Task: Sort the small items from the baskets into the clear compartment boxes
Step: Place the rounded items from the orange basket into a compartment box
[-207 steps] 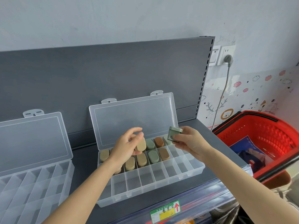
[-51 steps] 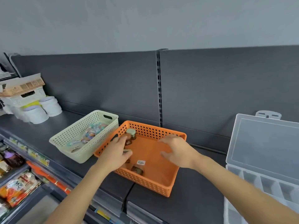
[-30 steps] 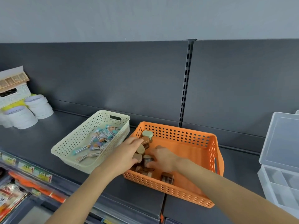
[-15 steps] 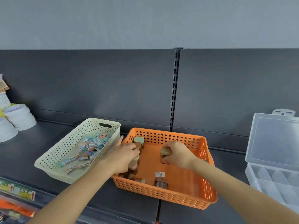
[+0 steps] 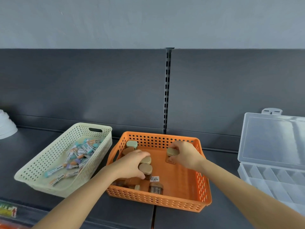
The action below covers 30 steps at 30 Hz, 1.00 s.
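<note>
Both your hands are down in the orange basket. Left hand curls round two tan ovals near the left wall. Right hand pinches one tan oval toward the back right corner.

Loose stock: a green one in the back left corner, dark ones by the front wall. The cream basket just to the left holds a heap of pastel sticks. The box stands to your right, lid up.

Handling, judged: the ovals look light, hard and smooth-shelled, so likely slippery. Take each across its narrow flanks, thumb opposite fingers. Two in one hand may squirt apart, so press them together.
</note>
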Available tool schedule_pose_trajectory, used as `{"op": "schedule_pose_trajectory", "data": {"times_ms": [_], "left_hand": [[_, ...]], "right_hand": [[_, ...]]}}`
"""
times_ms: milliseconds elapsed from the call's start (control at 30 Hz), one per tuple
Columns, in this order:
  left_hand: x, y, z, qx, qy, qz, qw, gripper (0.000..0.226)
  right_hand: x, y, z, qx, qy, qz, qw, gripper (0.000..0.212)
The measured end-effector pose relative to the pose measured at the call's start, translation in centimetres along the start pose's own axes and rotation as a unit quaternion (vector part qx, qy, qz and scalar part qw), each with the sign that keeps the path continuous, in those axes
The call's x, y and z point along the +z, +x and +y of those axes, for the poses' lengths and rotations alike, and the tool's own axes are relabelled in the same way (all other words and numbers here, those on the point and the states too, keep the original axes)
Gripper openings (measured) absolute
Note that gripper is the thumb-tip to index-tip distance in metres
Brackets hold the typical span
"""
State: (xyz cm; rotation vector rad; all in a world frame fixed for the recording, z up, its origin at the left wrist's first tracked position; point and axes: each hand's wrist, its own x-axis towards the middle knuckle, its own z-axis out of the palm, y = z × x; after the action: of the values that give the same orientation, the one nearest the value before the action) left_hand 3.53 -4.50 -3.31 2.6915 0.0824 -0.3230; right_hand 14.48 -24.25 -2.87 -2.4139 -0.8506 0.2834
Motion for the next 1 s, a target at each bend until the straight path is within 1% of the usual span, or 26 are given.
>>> {"op": "schedule_pose_trajectory", "data": {"times_ms": [100, 167, 333, 467, 533, 667, 833, 1000], "left_hand": [[0.2, 0.5, 0.0, -0.006, -0.009, -0.008, 1.0, 0.088], [0.4, 0.6, 0.1, -0.005, -0.012, 0.003, 1.0, 0.085], [-0.2, 0.7, 1.5, 0.023, -0.075, 0.105, 0.991, 0.07], [-0.8, 0.8, 3.8, 0.06, -0.09, 0.164, 0.981, 0.072], [-0.9, 1.1, 5.1, 0.084, -0.088, 0.182, 0.976, 0.073], [-0.5, 2.3, 8.4, 0.131, -0.09, 0.189, 0.969, 0.073], [0.8, 3.6, 12.9, 0.168, -0.103, 0.203, 0.959, 0.076], [2.5, 4.8, 18.6, 0.21, -0.105, 0.194, 0.953, 0.075]], "right_hand": [[-0.3, -0.3, 0.2, 0.003, 0.005, 0.014, 1.0, 0.029], [-0.4, -0.6, 0.3, 0.002, 0.012, 0.019, 1.0, 0.027], [-1.4, -1.5, 0.3, 0.012, 0.062, 0.052, 0.997, 0.026], [-3.4, -2.5, 0.0, 0.021, 0.121, 0.112, 0.986, 0.027], [-4.5, -3.3, 0.2, 0.028, 0.129, 0.135, 0.982, 0.027], [-6.5, -5.3, 1.6, 0.055, 0.126, 0.169, 0.976, 0.028], [-8.8, -8.7, 4.5, 0.089, 0.125, 0.209, 0.966, 0.026], [-12.1, -12.9, 8.2, 0.11, 0.141, 0.239, 0.954, 0.025]]}}
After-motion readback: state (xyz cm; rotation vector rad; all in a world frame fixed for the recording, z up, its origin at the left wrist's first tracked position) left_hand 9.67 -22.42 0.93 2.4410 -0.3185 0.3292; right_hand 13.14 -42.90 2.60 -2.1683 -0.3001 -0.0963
